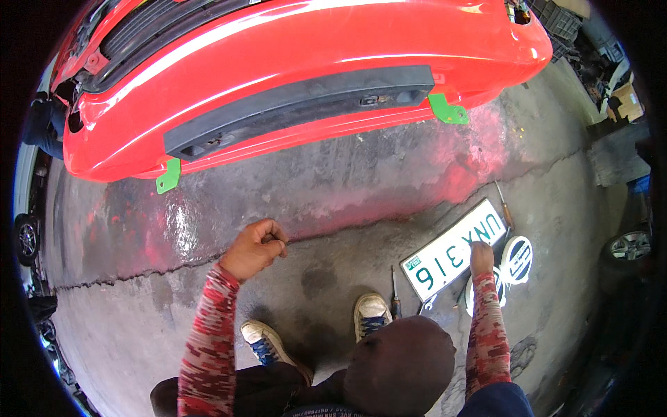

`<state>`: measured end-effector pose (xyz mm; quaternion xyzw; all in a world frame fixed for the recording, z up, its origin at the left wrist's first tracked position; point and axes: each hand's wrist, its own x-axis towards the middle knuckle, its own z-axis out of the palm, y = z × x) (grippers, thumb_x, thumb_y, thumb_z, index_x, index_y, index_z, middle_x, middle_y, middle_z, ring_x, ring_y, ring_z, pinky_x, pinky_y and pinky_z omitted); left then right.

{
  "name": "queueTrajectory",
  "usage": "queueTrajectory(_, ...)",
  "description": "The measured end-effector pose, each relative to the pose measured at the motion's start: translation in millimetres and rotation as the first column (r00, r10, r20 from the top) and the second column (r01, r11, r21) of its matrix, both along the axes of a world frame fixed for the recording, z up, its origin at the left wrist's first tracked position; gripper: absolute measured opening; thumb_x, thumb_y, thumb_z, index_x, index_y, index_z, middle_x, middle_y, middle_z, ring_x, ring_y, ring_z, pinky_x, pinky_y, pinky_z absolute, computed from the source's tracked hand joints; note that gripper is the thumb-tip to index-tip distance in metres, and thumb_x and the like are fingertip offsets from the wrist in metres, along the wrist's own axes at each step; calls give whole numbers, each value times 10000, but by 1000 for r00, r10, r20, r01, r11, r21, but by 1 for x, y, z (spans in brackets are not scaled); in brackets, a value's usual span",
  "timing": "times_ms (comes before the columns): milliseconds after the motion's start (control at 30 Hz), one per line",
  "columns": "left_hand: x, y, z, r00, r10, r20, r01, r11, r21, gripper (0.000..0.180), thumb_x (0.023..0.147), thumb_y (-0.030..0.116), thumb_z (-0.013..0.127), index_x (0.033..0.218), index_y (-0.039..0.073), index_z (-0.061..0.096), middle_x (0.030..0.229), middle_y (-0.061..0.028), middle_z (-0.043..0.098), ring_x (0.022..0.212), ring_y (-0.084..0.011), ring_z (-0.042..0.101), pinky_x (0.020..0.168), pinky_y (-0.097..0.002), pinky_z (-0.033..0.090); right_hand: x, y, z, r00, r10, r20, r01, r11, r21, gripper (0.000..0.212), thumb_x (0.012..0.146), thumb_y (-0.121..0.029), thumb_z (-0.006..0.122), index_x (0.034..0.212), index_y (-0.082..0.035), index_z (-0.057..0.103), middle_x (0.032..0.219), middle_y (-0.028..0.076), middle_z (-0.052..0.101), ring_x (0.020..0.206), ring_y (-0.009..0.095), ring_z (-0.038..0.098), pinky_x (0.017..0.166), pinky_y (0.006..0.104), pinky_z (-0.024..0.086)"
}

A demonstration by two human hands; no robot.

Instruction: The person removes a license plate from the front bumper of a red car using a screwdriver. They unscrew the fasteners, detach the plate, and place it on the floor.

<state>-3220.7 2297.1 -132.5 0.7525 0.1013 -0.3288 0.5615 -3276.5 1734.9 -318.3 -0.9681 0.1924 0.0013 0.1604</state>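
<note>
My left hand [253, 250] hovers over the floor in front of the red car bumper [333, 48], its fingers curled in. Whether anything is between them is hidden. To the right, my right hand [481, 258] is closed over the near edge of a white licence plate [455, 251]; what its fingers hold cannot be seen. Beside that hand lie two round white-rimmed discs, one with a dark banded face [517, 260], the other disc [472, 295] partly behind my wrist. On the bumper sits a long black plate mount [299, 111], with a green bracket [448, 110] below its right end and another green bracket [168, 176] at its left.
One screwdriver [395, 295] lies left of the plate, and another screwdriver [505, 205] rests by its far right end. A wrench [428, 303] is near the plate's close corner. My shoes [372, 314] stand on stained concrete. Boxes and a wheel [630, 246] line the right side.
</note>
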Motion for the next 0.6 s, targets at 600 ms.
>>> queueTrajectory(600,82,-43,120,819,-220,530,279,960,-32,199,875,56,563,1002,-39,682,836,-60,665,783,-105,589,716,-280,492,123,325,285,976,-129,-176,129,-310,942,214,874,-9,453,1062,19,552,895,75,545,766,171,517,709,333,482)
